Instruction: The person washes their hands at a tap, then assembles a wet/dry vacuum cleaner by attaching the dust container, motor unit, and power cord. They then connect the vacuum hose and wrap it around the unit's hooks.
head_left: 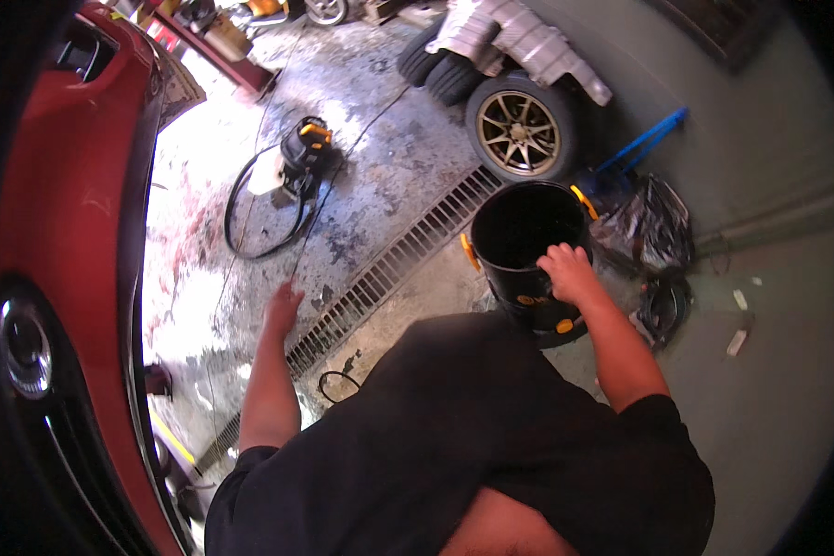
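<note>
Right hand (567, 271): black bucket (508, 289) is pinched at the rim
Left hand (284, 306): held loosely spread above the floor (380, 148)

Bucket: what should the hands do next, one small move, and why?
I'd probably bring the left hand to the left rim of the bucket. Only the right hand appears to grip it, at the near rim, while the left looks empty over the floor; a second hold might steady it.
</note>
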Available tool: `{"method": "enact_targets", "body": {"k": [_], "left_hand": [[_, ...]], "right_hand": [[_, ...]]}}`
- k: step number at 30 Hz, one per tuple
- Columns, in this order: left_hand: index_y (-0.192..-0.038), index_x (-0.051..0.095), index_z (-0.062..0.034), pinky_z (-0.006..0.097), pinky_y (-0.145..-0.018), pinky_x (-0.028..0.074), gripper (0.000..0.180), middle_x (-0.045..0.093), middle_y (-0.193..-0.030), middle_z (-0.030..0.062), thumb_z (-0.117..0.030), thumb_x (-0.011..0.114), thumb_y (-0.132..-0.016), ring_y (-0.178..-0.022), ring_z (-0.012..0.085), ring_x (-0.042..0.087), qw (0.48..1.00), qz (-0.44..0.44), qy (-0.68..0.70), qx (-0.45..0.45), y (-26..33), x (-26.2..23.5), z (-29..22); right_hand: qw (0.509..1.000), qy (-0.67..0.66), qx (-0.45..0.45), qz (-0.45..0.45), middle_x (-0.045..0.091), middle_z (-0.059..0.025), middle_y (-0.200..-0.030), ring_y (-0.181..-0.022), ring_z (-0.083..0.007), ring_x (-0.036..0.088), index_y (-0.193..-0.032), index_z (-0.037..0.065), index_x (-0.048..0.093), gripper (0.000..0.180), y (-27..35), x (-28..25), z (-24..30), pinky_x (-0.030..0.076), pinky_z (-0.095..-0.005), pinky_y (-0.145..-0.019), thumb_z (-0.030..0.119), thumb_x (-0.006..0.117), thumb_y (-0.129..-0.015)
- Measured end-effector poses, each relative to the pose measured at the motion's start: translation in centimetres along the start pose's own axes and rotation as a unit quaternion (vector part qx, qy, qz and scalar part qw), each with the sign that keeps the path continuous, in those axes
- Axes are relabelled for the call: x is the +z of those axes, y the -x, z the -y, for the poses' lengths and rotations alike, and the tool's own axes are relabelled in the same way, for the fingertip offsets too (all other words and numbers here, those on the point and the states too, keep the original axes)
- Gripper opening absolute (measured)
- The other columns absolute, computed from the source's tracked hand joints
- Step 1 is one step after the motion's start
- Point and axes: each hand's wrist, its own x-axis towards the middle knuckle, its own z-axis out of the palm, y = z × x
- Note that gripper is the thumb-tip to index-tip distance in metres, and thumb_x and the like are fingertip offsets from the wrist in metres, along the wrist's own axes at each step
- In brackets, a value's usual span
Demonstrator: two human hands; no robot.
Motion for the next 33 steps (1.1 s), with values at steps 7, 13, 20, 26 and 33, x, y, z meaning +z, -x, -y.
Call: {"method": "enact_targets", "body": {"k": [7, 13, 20, 26, 33], "left_hand": [[-0.133, 0.064, -0.0032, 0.048, -0.097, 0.052, 0.061, 0.071, -0.119, 0.0243, -0.05, 0.068, -0.094, -0.114, 0.0378, 0.067, 0.959, 0.05, -0.04, -0.278, 22.5, 9.4, 16.9], [-0.131, 0.065, -0.0023, 0.047, -0.094, 0.052, 0.055, 0.072, -0.118, 0.0223, -0.045, 0.067, -0.096, -0.109, 0.0335, 0.069, 0.915, 0.201, 0.105, -0.333, 20.7, 15.1, 11.2], [-0.139, 0.06, -0.0049, 0.045, -0.1, 0.052, 0.054, 0.068, -0.13, 0.0218, -0.039, 0.068, -0.097, -0.116, 0.035, 0.067, 0.954, -0.054, 0.201, -0.218, -9.3, 4.7, -1.7], [-0.144, 0.06, -0.0133, 0.038, -0.098, 0.053, 0.051, 0.07, -0.121, 0.0142, -0.021, 0.073, -0.094, -0.109, 0.0236, 0.067, 0.942, -0.169, 0.256, -0.136, -21.7, -10.2, -12.4], [-0.14, 0.06, -0.0021, 0.042, -0.101, 0.051, 0.055, 0.068, -0.13, 0.0213, -0.032, 0.072, -0.095, -0.118, 0.03, 0.067, 0.83, -0.166, 0.271, -0.459, -20.8, -3.0, -11.3]], "right_hand": [[0.984, 0.022, -0.178, 0.019, 0.057, -0.0046, -0.113, -0.118, -0.0269, 0.053, -0.112, 0.017, 0.067, 0.042, -24.5, -6.2, -1.1, 0.043, -0.0448, -0.093, 0.005, 0.077, -0.073], [0.963, 0.066, -0.261, 0.023, 0.058, -0.0043, -0.112, -0.118, -0.0274, 0.054, -0.113, 0.018, 0.067, 0.039, -45.0, -12.0, 1.5, 0.044, -0.0449, -0.091, 0.005, 0.073, -0.076], [0.952, 0.071, -0.298, -0.02, 0.059, -0.0054, -0.113, -0.117, -0.0281, 0.055, -0.113, 0.016, 0.067, 0.042, -63.8, -16.3, 5.0, 0.046, -0.0454, -0.091, 0.005, 0.074, -0.074], [0.94, -0.009, -0.335, -0.061, 0.059, -0.0049, -0.113, -0.118, -0.0281, 0.055, -0.113, 0.017, 0.068, 0.039, -79.3, -21.7, 9.5, 0.045, -0.0457, -0.092, 0.006, 0.071, -0.076], [0.94, -0.014, -0.332, -0.079, 0.06, -0.0059, -0.114, -0.119, -0.0282, 0.057, -0.119, 0.021, 0.068, 0.042, -99.0, -26.4, 12.3, 0.047, -0.0478, -0.093, 0.011, 0.069, -0.079]]}}
